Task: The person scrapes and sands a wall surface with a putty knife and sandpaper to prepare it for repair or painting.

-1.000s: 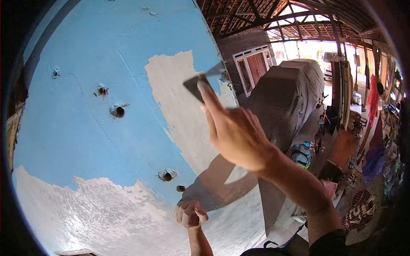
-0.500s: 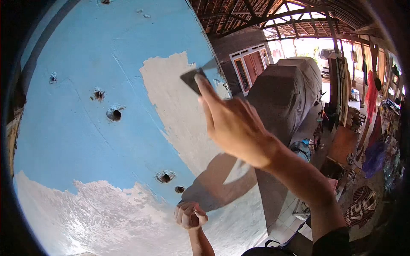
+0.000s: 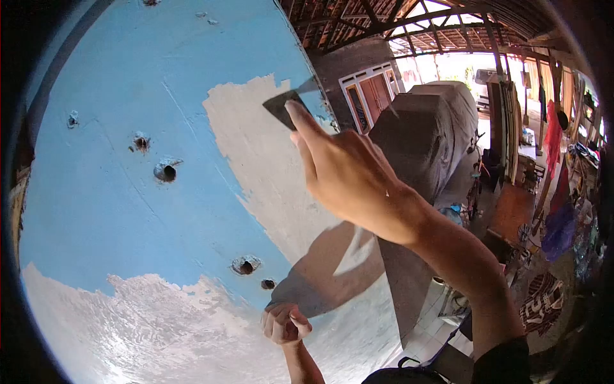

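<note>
My right hand [image 3: 355,173] is closed around a dark, flat-bladed putty knife [image 3: 281,109], its index finger pressed along the blade. The blade lies against a pale grey patch [image 3: 249,137] on the light blue wall [image 3: 121,217], near the patch's upper end. Low in the view, my left hand [image 3: 286,323] is curled into a fist in front of the wall, with no object showing in it. Shadows of my arm and hand fall across the grey surface between the two hands.
Several holes pit the blue paint, one a deep hole [image 3: 169,173]. A rough whitish coat [image 3: 160,320] covers the wall's lower part. Right of the wall edge stand a covered vehicle [image 3: 425,134], a bicycle [image 3: 474,185] and hanging cloths, including a red cloth [image 3: 553,137].
My right hand and the putty knife have shifted slightly up the grey patch. The view has turned a little, while my left fist stays almost where it was.
</note>
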